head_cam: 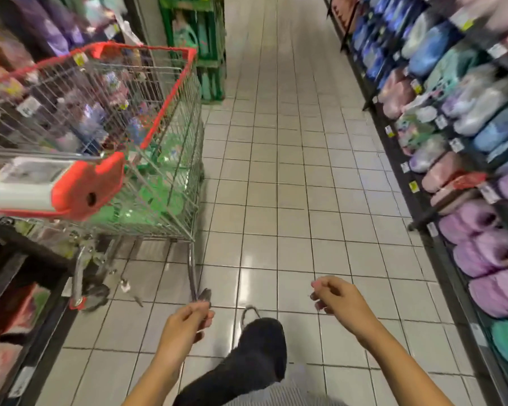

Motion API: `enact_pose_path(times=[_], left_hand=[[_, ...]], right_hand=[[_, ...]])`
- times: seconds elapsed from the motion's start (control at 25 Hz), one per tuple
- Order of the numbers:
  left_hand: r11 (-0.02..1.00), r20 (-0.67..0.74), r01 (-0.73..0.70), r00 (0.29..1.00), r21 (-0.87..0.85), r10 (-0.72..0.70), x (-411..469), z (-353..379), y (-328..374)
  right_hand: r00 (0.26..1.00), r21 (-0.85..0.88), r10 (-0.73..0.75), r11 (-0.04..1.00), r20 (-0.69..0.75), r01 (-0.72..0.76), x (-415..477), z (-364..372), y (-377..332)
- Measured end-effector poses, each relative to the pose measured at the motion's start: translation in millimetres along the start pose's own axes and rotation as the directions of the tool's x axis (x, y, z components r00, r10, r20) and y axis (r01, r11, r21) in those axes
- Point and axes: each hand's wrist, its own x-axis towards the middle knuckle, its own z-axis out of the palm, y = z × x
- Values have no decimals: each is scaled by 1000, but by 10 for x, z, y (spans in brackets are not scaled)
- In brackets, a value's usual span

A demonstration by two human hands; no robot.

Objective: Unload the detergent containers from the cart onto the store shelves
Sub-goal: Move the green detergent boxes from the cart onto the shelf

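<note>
Head view, down a tiled aisle. At left, wire cart with red rim, parked just beside the left shelves. At its near end, red handle block with a white panel, print on it too blurred to read. Through the mesh, green detergent containers low in the basket, purple containers farther back, labels smeared and unreadable. Far behind the cart, green display stand with a bottle pictured on it, wording blurred.

At right, dark right shelves packed with soft pouches: blue pouches far, pink and pale in the middle, purple pouches near, green nearest. Along the shelf edges, small yellow and white price tags, figures too small to make out.

Near the bottom, left hand over the floor, close to the cart's near wheel, fingers loosely curled, gripping nothing. Right hand well apart from it, toward the right shelves, fingers likewise loosely bent, empty. Between the forearms, dark trouser leg above the white tiled floor.
</note>
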Motion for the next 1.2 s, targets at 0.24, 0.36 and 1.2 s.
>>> enact_pose_path(times=[0.24,0.36,1.2], left_hand=[[998,56,-41,998,39,39,1108,562,1257],[989,46,-136,990,52,134,1587,750,1924],[801,-790,-583,552,-137,267,2655,-213,4645]], right_hand=[[999,-96,36,995,-13,-37,1239,-477,-618],[998,-154,55,986,-20,-58,1799,-675,-835],[422,154,-583,693,694,705,5233,1480,-5468]])
